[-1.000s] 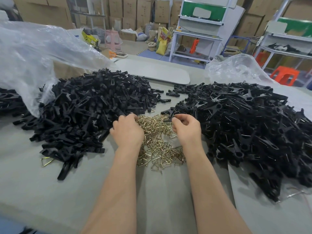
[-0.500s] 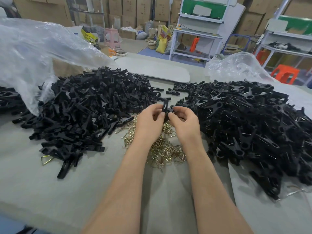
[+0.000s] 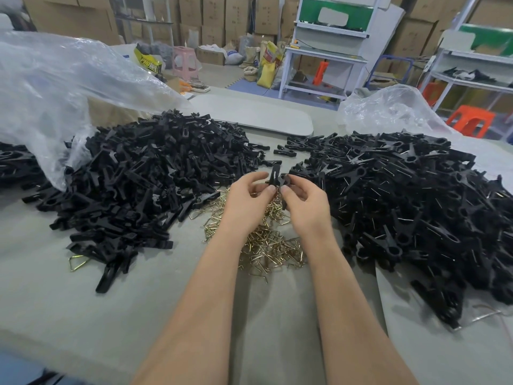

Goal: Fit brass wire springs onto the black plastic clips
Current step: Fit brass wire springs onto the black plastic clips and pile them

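1. Head view: two mounds of black clips, the left heap (image 3: 144, 176) and the right heap (image 3: 402, 195); one brass spring pile (image 3: 266, 245) between them.
2. Left hand (image 3: 244, 202) and right hand (image 3: 305, 207), fingers curled, together pinch one black clip (image 3: 277, 177) above the springs.

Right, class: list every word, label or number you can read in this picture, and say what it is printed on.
None reads clearly.
Yellow-and-black plastic bag: lettering blurred.
Brown cardboard boxes: print too small.
Yellow woven sack: red print blurred.
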Demonstrator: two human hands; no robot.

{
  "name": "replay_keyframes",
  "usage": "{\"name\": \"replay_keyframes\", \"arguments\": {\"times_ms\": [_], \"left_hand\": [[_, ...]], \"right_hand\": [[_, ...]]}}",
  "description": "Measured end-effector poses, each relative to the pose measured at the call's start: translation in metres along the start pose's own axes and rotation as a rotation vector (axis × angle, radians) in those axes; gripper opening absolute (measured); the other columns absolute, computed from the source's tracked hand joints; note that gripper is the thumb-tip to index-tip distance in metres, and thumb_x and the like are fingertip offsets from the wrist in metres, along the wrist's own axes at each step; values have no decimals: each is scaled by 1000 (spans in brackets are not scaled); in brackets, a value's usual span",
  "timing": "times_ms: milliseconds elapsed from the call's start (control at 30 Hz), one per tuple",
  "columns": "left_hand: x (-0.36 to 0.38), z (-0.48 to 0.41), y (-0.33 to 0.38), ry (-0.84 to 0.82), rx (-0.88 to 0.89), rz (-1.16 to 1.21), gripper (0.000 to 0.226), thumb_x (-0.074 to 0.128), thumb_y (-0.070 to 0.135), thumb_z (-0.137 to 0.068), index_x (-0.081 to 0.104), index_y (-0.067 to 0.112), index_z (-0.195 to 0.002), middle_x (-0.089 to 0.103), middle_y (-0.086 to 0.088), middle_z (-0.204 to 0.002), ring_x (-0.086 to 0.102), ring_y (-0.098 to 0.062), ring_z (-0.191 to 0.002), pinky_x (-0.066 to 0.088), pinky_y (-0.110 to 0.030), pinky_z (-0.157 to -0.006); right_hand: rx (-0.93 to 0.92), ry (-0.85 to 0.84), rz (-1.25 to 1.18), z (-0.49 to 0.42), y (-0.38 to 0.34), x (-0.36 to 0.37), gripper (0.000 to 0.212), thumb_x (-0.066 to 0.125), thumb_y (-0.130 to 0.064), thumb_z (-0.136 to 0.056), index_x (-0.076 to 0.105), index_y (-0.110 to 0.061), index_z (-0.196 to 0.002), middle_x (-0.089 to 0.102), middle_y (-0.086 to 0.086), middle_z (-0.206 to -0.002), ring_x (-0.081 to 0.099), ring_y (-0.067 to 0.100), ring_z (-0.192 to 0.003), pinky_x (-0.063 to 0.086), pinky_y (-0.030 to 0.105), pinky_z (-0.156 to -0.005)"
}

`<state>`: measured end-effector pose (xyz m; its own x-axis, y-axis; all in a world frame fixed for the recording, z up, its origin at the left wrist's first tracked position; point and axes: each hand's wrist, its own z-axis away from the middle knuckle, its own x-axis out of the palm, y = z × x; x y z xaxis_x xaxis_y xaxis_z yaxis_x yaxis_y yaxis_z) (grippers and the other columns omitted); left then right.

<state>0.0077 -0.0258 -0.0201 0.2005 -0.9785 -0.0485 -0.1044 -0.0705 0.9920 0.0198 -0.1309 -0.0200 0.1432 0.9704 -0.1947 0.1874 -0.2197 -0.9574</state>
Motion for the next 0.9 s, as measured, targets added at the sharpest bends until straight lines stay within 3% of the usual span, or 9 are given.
{"name": "replay_keyframes", "arguments": {"times_ms": [100, 167, 233, 333, 433, 633, 800, 900], "left_hand": [[1, -1, 0, 6, 26, -34, 17, 57, 8, -92, 63, 24, -97, 68, 1, -90, 65, -13, -89, 52, -28, -86], [0, -2, -1, 10, 42, -56, 13, 60, 12, -91, 65, 20, -100, 67, 8, -85, 63, -3, -81, 50, -11, -74], [-1, -3, -4, 36, 21, -39, 15, 62, 14, -90, 65, 17, -104, 67, 8, -88, 61, 2, -80, 46, -5, -65], [-2, -3, -3, 52, -33, 54, 14, 61, 11, -90, 64, 18, -103, 69, 4, -92, 63, -2, -83, 49, -13, -73], [-1, -2, -2, 34, -63, 98, 22, 61, 10, -90, 63, 14, -111, 69, 0, -101, 63, -8, -92, 50, -24, -86], [0, 1, 1, -6, -41, 87, 22, 61, 6, -89, 64, 28, -87, 67, 5, -88, 62, -6, -85, 51, -27, -85], [-3, 2, 2, 19, -67, 102, 8, 65, 14, -88, 65, 20, -93, 67, 1, -89, 61, -12, -86, 51, -31, -88], [-3, 2, 2, 31, -61, 86, 12, 66, 18, -88, 65, 14, -99, 66, -5, -92, 61, -16, -89, 51, -37, -91]], "right_hand": [[-49, -11, 35, 2, -2, 1, 29, 60, -8, -89, 65, -12, -118, 67, -7, -93, 64, 9, -91, 51, 40, -94], [-61, -21, 46, 2, -2, 0, 32, 60, -8, -90, 64, -13, -120, 63, -16, -89, 62, 0, -86, 52, 34, -93], [-58, -39, 37, 2, -3, 0, 34, 60, -8, -90, 62, -13, -124, 63, -19, -91, 62, -2, -88, 51, 29, -93], [-36, -37, -2, 3, -4, 0, 36, 61, -10, -91, 58, -12, -126, 65, -5, -102, 63, 8, -99, 50, 28, -93], [-15, 58, -21, 3, -2, -2, 27, 64, -13, -89, 60, -10, -115, 67, 2, -102, 63, 10, -95, 52, 28, -89], [-24, 41, -65, 1, -2, -4, 22, 65, -8, -87, 64, -9, -109, 65, -6, -92, 61, 0, -87, 50, 12, -80], [-18, 23, -78, 2, -3, -4, 19, 65, -7, -87, 63, -13, -105, 65, -6, -92, 62, 3, -88, 50, 15, -81], [-9, 23, -83, 2, -4, -4, 19, 65, -7, -87, 62, -17, -103, 65, -6, -91, 62, 6, -89, 50, 17, -82]]}}
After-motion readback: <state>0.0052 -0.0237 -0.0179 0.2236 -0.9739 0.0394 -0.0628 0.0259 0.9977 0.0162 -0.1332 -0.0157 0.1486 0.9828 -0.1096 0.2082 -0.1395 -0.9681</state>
